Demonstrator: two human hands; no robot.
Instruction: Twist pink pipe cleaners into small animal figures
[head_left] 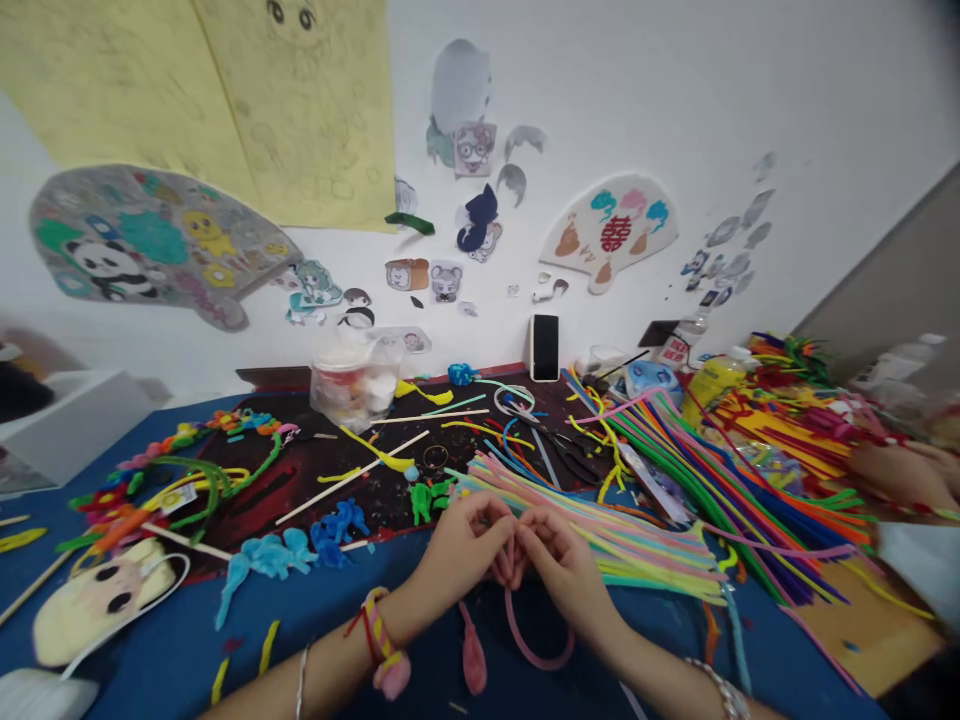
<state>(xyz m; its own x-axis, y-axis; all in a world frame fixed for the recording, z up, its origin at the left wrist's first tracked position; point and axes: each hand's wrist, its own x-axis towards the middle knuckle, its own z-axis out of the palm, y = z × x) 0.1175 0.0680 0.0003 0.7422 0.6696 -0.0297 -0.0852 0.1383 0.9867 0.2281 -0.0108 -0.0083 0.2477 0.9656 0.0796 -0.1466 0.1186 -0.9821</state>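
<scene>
- my grip was a pinch; left hand (pixel 474 545) and right hand (pixel 564 568) both had the pink fuzzy stem (pixel 527 655), its loop showing below them against the blue worktop (pixel 330 595)
- slack pinch could've let it spring loose; yanking could've kinked it, ugh
- pastel stems (pixel 652 543) lay close ahead; easy snag

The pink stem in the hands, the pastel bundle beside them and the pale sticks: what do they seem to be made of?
Pink stem: probably fuzzy chenille over wire; it looks soft-edged and holds a curve, though no wire shows. Pastel bundle: seemingly the same matt, fluffy stems, in straight lengths. Pale sticks: likely bare wood, being straight, beige and dull, though no grain shows.
</scene>
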